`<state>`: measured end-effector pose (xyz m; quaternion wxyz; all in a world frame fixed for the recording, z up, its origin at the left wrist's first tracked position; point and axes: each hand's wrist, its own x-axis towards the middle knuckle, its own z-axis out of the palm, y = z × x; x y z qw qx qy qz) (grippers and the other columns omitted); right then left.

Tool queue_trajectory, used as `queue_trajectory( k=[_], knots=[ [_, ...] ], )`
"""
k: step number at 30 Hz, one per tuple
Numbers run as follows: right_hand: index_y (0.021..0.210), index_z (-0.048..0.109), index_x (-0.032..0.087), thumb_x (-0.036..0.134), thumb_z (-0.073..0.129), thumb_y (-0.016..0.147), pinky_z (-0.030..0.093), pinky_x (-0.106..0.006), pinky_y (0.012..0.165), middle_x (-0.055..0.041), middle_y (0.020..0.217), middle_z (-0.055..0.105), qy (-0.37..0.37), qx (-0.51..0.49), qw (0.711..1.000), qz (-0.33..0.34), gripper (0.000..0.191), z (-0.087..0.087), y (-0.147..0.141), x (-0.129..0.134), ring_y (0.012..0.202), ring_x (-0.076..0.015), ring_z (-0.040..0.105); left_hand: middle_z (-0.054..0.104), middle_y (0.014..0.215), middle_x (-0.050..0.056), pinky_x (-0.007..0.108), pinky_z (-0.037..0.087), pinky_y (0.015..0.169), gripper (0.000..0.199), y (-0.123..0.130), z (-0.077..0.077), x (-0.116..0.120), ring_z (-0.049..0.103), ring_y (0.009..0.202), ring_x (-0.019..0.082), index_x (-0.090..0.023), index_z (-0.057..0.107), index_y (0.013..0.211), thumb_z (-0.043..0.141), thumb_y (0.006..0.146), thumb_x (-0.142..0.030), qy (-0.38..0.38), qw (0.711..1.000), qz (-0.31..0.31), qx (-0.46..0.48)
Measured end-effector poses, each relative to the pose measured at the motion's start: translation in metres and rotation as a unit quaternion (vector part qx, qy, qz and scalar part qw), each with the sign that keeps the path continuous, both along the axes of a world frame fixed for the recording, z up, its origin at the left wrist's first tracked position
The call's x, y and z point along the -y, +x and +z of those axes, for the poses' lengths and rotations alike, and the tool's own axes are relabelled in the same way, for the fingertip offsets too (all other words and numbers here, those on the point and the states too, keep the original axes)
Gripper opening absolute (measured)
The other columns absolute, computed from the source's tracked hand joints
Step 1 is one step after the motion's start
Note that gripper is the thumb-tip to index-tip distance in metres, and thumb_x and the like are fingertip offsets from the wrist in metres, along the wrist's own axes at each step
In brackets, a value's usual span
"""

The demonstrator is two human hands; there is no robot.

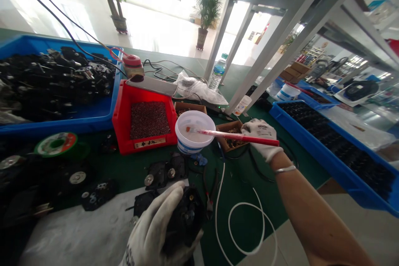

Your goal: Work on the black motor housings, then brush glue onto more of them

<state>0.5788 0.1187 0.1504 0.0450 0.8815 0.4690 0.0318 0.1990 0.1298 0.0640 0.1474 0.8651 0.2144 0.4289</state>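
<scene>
My left hand, in a white glove, is wrapped round a black plastic housing with small fittings inside it, low in the middle of the view. My gloved right hand is at the right edge of a small cardboard box of tiny metal parts. Its fingertips are bunched together at the box, and whatever is between them is too small to make out. A red-handled brush lies across a white tub, its handle passing in front of my right hand.
A red bin of small dark pieces stands left of the tub. Blue crates flank the bench. Pliers, a white cable, a solder spool and more black housings lie about. Metal shelf posts rise behind.
</scene>
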Motion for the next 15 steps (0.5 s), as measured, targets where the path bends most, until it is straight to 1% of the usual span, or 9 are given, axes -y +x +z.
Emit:
queue_trajectory(
  k=[2, 3, 5, 6, 7, 9, 11, 13, 15],
  knots=[
    [0.105, 0.075, 0.018, 0.031, 0.061, 0.105, 0.057, -0.041, 0.097, -0.0106, 0.115, 0.074, 0.069, -0.048, 0.996, 0.009, 0.019, 0.004, -0.013, 0.029, 0.110, -0.0252, 0.070, 0.070, 0.140, 0.020, 0.038, 0.065, 0.101, 0.083, 0.000, 0.002, 0.001, 0.074, 0.121, 0.031, -0.013, 0.038, 0.163, 0.079, 0.091, -0.024, -0.011, 1.000, -0.003, -0.002],
    [0.106, 0.076, 0.019, 0.033, 0.059, 0.105, 0.059, -0.037, 0.091, -0.0101, 0.112, 0.076, 0.099, -0.077, 0.992, 0.020, 0.022, 0.004, -0.022, 0.044, 0.104, -0.0245, 0.072, 0.070, 0.140, 0.020, 0.038, 0.065, 0.102, 0.083, 0.001, 0.002, 0.002, 0.074, 0.122, 0.031, -0.013, 0.038, 0.162, 0.079, 0.091, -0.024, -0.014, 1.000, -0.003, -0.001],
    [0.109, 0.077, 0.021, 0.041, 0.055, 0.106, 0.061, -0.034, 0.077, -0.0076, 0.100, 0.079, 0.147, -0.130, 0.980, 0.041, 0.030, 0.000, -0.046, 0.070, 0.088, -0.0235, 0.075, 0.069, 0.140, 0.020, 0.038, 0.064, 0.103, 0.080, 0.002, 0.003, 0.003, 0.072, 0.124, 0.030, -0.013, 0.039, 0.161, 0.077, 0.092, -0.023, -0.020, 1.000, 0.005, 0.002],
    [0.109, 0.078, 0.021, 0.048, 0.060, 0.103, 0.061, -0.034, 0.075, -0.0076, 0.098, 0.080, 0.172, -0.153, 0.972, 0.051, 0.033, -0.005, -0.059, 0.080, 0.084, -0.0234, 0.075, 0.070, 0.139, 0.020, 0.038, 0.064, 0.104, 0.078, 0.003, 0.004, 0.003, 0.072, 0.124, 0.030, -0.013, 0.040, 0.160, 0.077, 0.092, -0.023, -0.019, 1.000, 0.010, 0.003],
    [0.108, 0.079, 0.021, 0.054, 0.069, 0.097, 0.061, -0.034, 0.073, -0.0078, 0.095, 0.079, 0.205, -0.181, 0.960, 0.064, 0.037, -0.010, -0.073, 0.087, 0.081, -0.0236, 0.074, 0.070, 0.138, 0.020, 0.037, 0.063, 0.104, 0.077, 0.004, 0.004, 0.003, 0.072, 0.124, 0.029, -0.012, 0.041, 0.159, 0.077, 0.092, -0.023, -0.016, 1.000, 0.015, 0.003],
    [0.106, 0.080, 0.021, 0.060, 0.081, 0.085, 0.061, -0.034, 0.072, -0.0086, 0.092, 0.079, 0.278, -0.234, 0.927, 0.096, 0.045, -0.020, -0.100, 0.093, 0.080, -0.0240, 0.073, 0.071, 0.135, 0.020, 0.037, 0.063, 0.104, 0.073, 0.005, 0.005, 0.003, 0.073, 0.123, 0.029, -0.011, 0.043, 0.156, 0.077, 0.093, -0.026, -0.006, 1.000, 0.028, 0.006],
    [0.107, 0.081, 0.022, 0.061, 0.083, 0.083, 0.061, -0.033, 0.071, -0.0088, 0.091, 0.078, 0.332, -0.258, 0.898, 0.131, 0.046, -0.027, -0.126, 0.091, 0.081, -0.0240, 0.073, 0.073, 0.131, 0.020, 0.036, 0.064, 0.102, 0.068, 0.007, 0.007, 0.002, 0.074, 0.120, 0.029, -0.009, 0.046, 0.152, 0.075, 0.094, -0.030, 0.002, 0.999, 0.044, 0.013],
    [0.109, 0.081, 0.024, 0.058, 0.081, 0.086, 0.061, -0.031, 0.071, -0.0088, 0.093, 0.079, 0.353, -0.244, 0.887, 0.167, 0.042, -0.032, -0.151, 0.088, 0.083, -0.0232, 0.073, 0.073, 0.129, 0.021, 0.036, 0.064, 0.102, 0.060, 0.007, 0.008, 0.002, 0.074, 0.121, 0.029, -0.008, 0.050, 0.147, 0.071, 0.096, -0.031, -0.006, 0.998, 0.056, 0.016],
    [0.111, 0.081, 0.025, 0.054, 0.080, 0.089, 0.061, -0.030, 0.069, -0.0086, 0.095, 0.079, 0.363, -0.210, 0.884, 0.207, 0.036, -0.033, -0.175, 0.087, 0.082, -0.0223, 0.073, 0.072, 0.129, 0.022, 0.037, 0.063, 0.104, 0.052, 0.007, 0.010, 0.001, 0.073, 0.123, 0.029, -0.007, 0.052, 0.143, 0.066, 0.098, -0.028, -0.020, 0.998, 0.063, 0.010]
  ],
)
